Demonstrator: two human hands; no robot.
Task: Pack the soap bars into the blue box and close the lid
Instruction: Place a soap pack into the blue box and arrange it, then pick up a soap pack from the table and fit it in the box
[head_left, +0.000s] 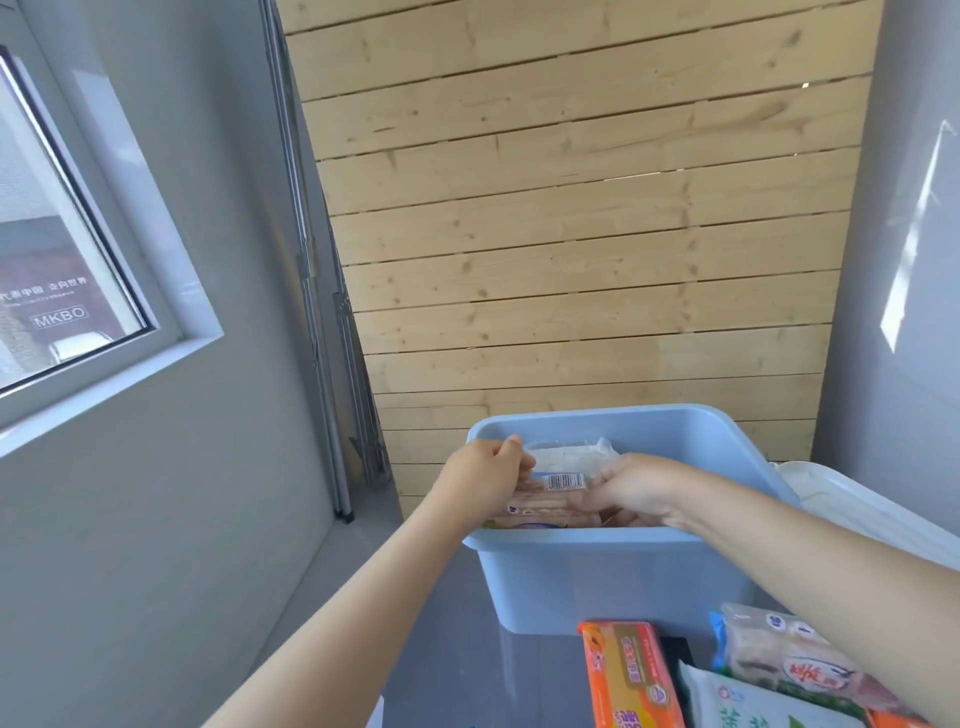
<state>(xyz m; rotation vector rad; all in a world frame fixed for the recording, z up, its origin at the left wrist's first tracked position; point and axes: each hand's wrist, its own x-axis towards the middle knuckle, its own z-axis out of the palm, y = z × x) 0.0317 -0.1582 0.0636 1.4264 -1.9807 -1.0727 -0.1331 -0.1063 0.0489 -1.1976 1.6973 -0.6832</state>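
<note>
The light blue box stands open in front of me, at lower centre. Inside it lies a clear-wrapped soap pack with a barcode label on top. My left hand grips the pack's left end at the box's left rim. My right hand reaches over the near rim and holds the pack's right side. A white wrapped pack lies behind it in the box. The white lid rests to the right of the box.
Several more soap packs lie at the bottom right: an orange one, a pinkish clear-wrapped one and a white-green one. A wooden slat wall rises behind the box. A grey wall with a window stands to the left.
</note>
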